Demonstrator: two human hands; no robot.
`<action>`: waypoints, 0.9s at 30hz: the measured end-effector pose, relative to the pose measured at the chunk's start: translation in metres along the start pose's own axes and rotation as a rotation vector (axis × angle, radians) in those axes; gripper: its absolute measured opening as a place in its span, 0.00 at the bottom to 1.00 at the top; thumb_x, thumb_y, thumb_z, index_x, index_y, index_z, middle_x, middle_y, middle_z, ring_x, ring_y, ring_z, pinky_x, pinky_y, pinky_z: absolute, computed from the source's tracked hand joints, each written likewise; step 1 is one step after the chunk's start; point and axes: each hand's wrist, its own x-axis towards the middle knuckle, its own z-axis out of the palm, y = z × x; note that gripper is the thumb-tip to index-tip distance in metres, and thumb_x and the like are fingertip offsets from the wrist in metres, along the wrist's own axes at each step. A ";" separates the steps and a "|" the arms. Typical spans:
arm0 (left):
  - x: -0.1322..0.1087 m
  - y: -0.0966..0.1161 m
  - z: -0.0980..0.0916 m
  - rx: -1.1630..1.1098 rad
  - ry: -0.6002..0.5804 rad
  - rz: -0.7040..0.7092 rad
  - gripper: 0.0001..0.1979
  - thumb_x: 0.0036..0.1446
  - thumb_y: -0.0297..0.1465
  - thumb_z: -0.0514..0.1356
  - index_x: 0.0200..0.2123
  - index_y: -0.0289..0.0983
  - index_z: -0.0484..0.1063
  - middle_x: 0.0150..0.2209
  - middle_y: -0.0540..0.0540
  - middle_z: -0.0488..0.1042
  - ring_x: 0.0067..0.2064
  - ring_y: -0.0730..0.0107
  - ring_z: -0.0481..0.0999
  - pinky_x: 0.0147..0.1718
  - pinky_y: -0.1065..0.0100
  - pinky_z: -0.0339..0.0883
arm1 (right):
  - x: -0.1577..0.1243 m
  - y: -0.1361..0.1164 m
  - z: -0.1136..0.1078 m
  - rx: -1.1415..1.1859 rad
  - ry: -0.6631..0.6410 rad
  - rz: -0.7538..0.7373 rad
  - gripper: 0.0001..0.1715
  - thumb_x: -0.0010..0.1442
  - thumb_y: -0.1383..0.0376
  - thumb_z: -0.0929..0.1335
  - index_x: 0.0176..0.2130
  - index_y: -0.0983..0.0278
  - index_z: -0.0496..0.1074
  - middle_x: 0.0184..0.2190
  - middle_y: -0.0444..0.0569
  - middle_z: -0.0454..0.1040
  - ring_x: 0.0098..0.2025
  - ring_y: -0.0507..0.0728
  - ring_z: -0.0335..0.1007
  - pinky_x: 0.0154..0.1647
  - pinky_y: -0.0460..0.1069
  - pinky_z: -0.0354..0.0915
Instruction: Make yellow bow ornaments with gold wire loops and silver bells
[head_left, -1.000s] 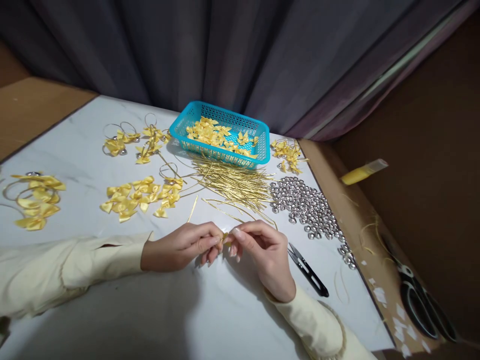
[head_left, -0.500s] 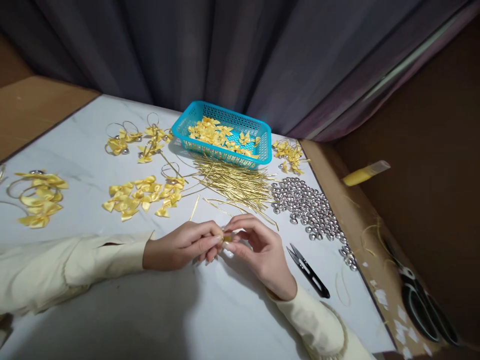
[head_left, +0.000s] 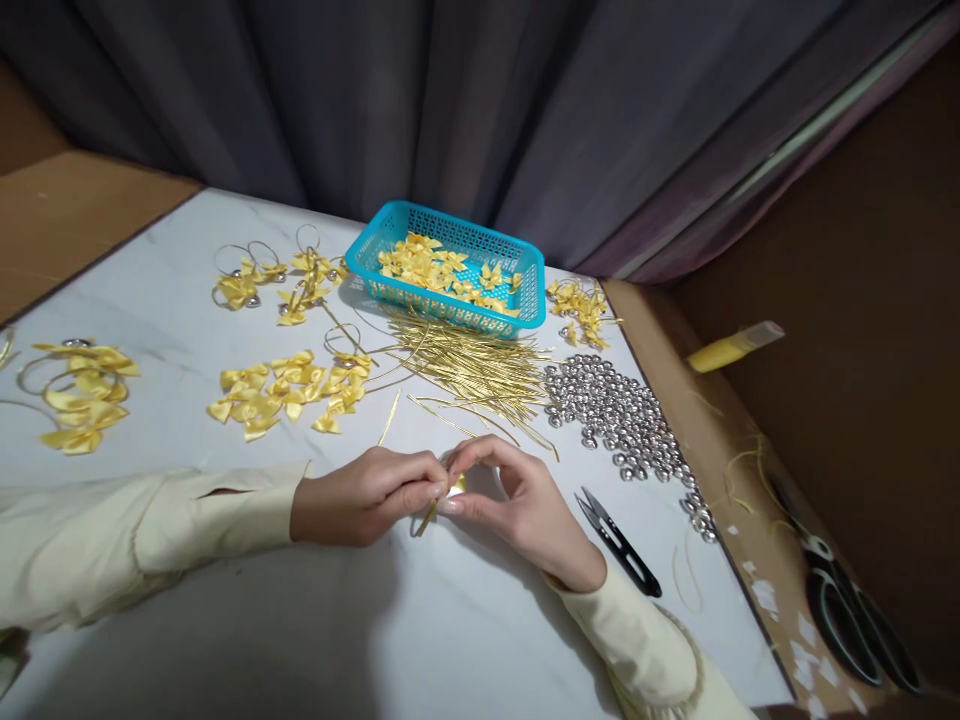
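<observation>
At the front middle of the white table, my left hand (head_left: 382, 495) and my right hand (head_left: 517, 500) meet at the fingertips. Between them shows a small piece of yellow ribbon (head_left: 457, 485), mostly covered by fingers; whether it is a bow I cannot tell. My left hand is closed, with a gold cord (head_left: 426, 518) sticking out below its fingers. Thumb and index finger of my right hand pinch at the yellow ribbon. Just beyond my hands lies a pile of gold cords (head_left: 472, 370). Black thread snips (head_left: 619, 545) rest to the right of my right hand.
A blue basket (head_left: 532, 285) holds yellow bows. More bows (head_left: 255, 395) and looped pieces (head_left: 82, 395) lie on the left. Silver bells (head_left: 615, 415) are heaped on the right. Scissors (head_left: 844, 610) and a yellow-handled tool (head_left: 731, 347) lie beyond the right edge.
My right hand has shifted slightly right and down, its fingers more arched. My left fingers have curled in, and the gold cord below them now shows.
</observation>
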 end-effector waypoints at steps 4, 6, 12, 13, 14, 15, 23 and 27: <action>-0.001 -0.001 0.000 0.052 -0.013 0.026 0.08 0.62 0.26 0.46 0.32 0.37 0.62 0.26 0.53 0.67 0.25 0.78 0.64 0.25 0.77 0.55 | 0.001 0.000 0.002 0.005 -0.010 0.044 0.10 0.48 0.64 0.74 0.29 0.63 0.69 0.28 0.43 0.72 0.33 0.53 0.67 0.39 0.49 0.61; -0.002 -0.001 0.001 0.069 -0.024 0.009 0.08 0.62 0.27 0.45 0.32 0.37 0.61 0.25 0.54 0.65 0.24 0.78 0.63 0.24 0.77 0.54 | 0.001 -0.001 0.003 -0.028 -0.004 0.066 0.09 0.49 0.63 0.73 0.28 0.63 0.69 0.27 0.43 0.72 0.33 0.53 0.66 0.38 0.49 0.60; -0.002 -0.002 0.000 0.065 -0.057 -0.092 0.10 0.63 0.29 0.43 0.33 0.37 0.61 0.23 0.55 0.61 0.24 0.76 0.60 0.24 0.76 0.52 | 0.000 -0.004 0.000 -0.135 0.001 0.077 0.09 0.51 0.60 0.72 0.28 0.63 0.72 0.29 0.45 0.72 0.35 0.54 0.66 0.39 0.51 0.60; -0.002 -0.002 -0.001 0.058 -0.067 -0.107 0.10 0.63 0.29 0.43 0.33 0.37 0.61 0.23 0.55 0.61 0.24 0.76 0.60 0.24 0.76 0.52 | 0.000 -0.004 -0.001 -0.143 -0.003 0.073 0.09 0.51 0.60 0.72 0.29 0.63 0.72 0.29 0.46 0.72 0.35 0.54 0.66 0.40 0.51 0.60; -0.001 -0.001 -0.001 0.051 -0.075 -0.121 0.10 0.63 0.29 0.43 0.32 0.37 0.61 0.24 0.55 0.61 0.24 0.76 0.60 0.25 0.76 0.52 | 0.000 -0.004 -0.001 -0.145 -0.010 0.073 0.09 0.51 0.60 0.72 0.29 0.63 0.72 0.29 0.46 0.72 0.35 0.54 0.66 0.40 0.51 0.60; -0.001 -0.001 -0.002 0.044 -0.081 -0.130 0.10 0.63 0.29 0.42 0.32 0.37 0.61 0.24 0.54 0.61 0.25 0.76 0.61 0.25 0.76 0.53 | 0.001 -0.004 -0.001 -0.138 -0.018 0.078 0.09 0.52 0.60 0.71 0.29 0.64 0.72 0.29 0.46 0.72 0.36 0.54 0.66 0.40 0.51 0.60; 0.000 -0.001 -0.001 0.009 -0.097 -0.116 0.10 0.63 0.29 0.42 0.32 0.37 0.59 0.24 0.54 0.60 0.25 0.76 0.59 0.25 0.75 0.52 | 0.002 0.000 -0.003 0.130 -0.092 0.189 0.11 0.50 0.61 0.72 0.29 0.65 0.70 0.28 0.45 0.71 0.33 0.52 0.66 0.37 0.49 0.60; 0.000 0.001 -0.002 -0.022 -0.091 -0.127 0.10 0.63 0.29 0.42 0.31 0.37 0.58 0.24 0.54 0.60 0.25 0.76 0.59 0.25 0.75 0.52 | 0.003 -0.001 -0.004 0.161 -0.098 0.201 0.11 0.50 0.61 0.72 0.29 0.66 0.69 0.29 0.46 0.72 0.33 0.52 0.67 0.38 0.49 0.61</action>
